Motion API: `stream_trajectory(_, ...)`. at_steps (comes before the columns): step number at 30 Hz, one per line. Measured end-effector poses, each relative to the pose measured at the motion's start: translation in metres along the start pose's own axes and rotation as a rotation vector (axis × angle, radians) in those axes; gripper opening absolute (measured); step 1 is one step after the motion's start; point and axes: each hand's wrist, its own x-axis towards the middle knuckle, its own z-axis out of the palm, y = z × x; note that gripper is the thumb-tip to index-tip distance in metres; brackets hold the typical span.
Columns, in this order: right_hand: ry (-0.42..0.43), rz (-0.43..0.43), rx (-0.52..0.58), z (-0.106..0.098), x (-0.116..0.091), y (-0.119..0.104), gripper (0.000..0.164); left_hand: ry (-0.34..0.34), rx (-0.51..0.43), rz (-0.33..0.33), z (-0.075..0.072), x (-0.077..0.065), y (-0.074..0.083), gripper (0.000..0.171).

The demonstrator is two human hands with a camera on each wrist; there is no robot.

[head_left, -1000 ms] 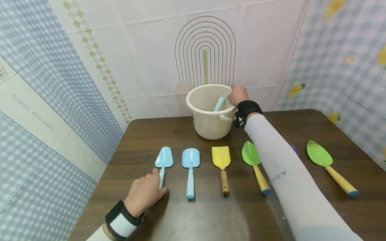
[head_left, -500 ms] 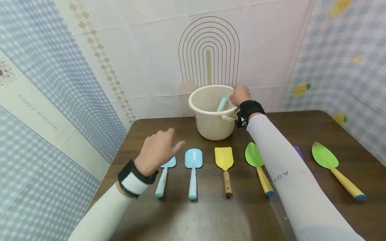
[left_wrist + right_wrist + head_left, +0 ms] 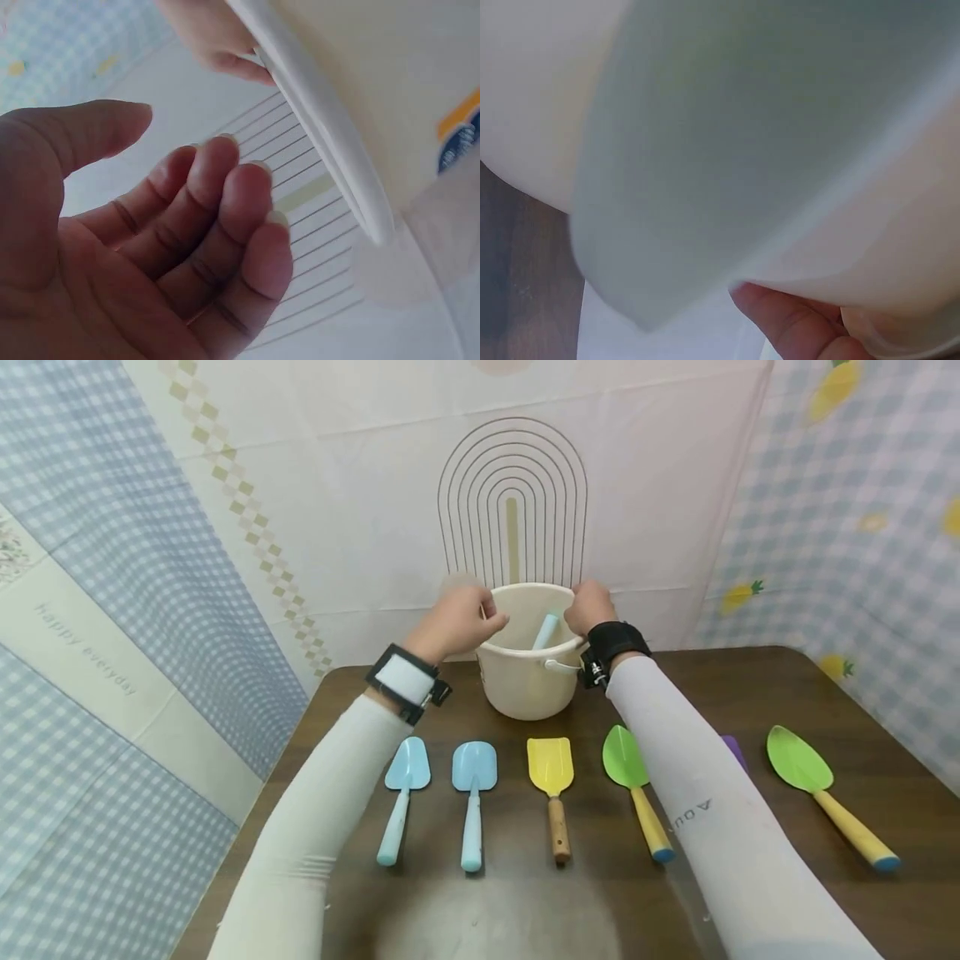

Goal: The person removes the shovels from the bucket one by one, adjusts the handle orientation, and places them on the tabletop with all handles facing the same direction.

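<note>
A cream bucket [image 3: 528, 689] stands at the back of the table, and a light blue handle [image 3: 546, 631] leans inside it. My right hand [image 3: 591, 607] grips the bucket's right rim; in the right wrist view its fingers [image 3: 795, 322] show at the rim's edge. At the left rim is my left hand [image 3: 461, 620], fingers loosely bent with nothing in them. The left wrist view shows a gap between these fingers and the bucket rim [image 3: 322, 127]. The bucket's white bail [image 3: 561, 667] hangs at the right side.
In a row before the bucket lie a pointed light blue trowel [image 3: 408, 764], a square light blue shovel [image 3: 475, 766], a yellow shovel [image 3: 550, 766] and two green trowels [image 3: 625, 757]. A purple piece [image 3: 735, 749] is mostly behind the right sleeve. A curtain [image 3: 360, 527] hangs behind.
My left hand has left the handle of the pointed light blue trowel and moved up and right to the bucket's left rim. The right hand stays on the right rim.
</note>
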Motion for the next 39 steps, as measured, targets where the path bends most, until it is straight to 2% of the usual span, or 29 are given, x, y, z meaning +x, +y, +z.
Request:
stream_trajectory(3,-0.009,0.02,0.005,0.0,-0.003,0.0,0.053,-0.008,0.01,-0.005,-0.001,0.024,0.004,0.029)
stream_trajectory(7,0.005,0.034,0.001,0.0,-0.008,0.0,0.048,-0.046,-0.04,-0.025,-0.003,0.052,0.011,0.029)
stream_trajectory(10,0.012,0.033,-0.002,0.001,-0.01,-0.001,0.042,-0.074,-0.095,-0.041,-0.004,0.069,0.016,0.029)
stream_trajectory(13,0.017,0.03,0.002,0.003,-0.01,-0.003,0.042,-0.108,-0.092,-0.066,-0.004,0.084,0.019,0.03)
stream_trajectory(17,0.02,0.031,0.006,0.006,-0.01,-0.005,0.044,-0.195,-0.068,-0.137,0.0,0.101,0.021,0.03)
stream_trajectory(21,0.019,0.037,0.004,0.008,-0.01,-0.005,0.04,-0.313,-0.059,-0.182,0.006,0.116,0.024,0.04)
stream_trajectory(25,0.02,0.032,0.012,0.013,-0.009,-0.009,0.043,-0.409,0.044,-0.196,0.009,0.122,0.027,0.05)
stream_trajectory(29,0.016,0.018,0.023,0.019,-0.01,-0.016,0.043,-0.48,0.136,-0.218,0.01,0.117,0.029,0.051)
stream_trajectory(32,0.004,0.01,0.021,0.024,-0.013,-0.021,0.039,-0.505,0.127,-0.28,0.01,0.108,0.029,0.049)
stream_trajectory(35,0.001,0.007,0.016,0.026,-0.017,-0.026,0.038,-0.492,0.094,-0.356,0.012,0.1,0.027,0.048)
stream_trajectory(39,0.015,0.002,0.006,0.028,-0.02,-0.029,0.038,-0.473,0.055,-0.4,0.016,0.096,0.024,0.042)
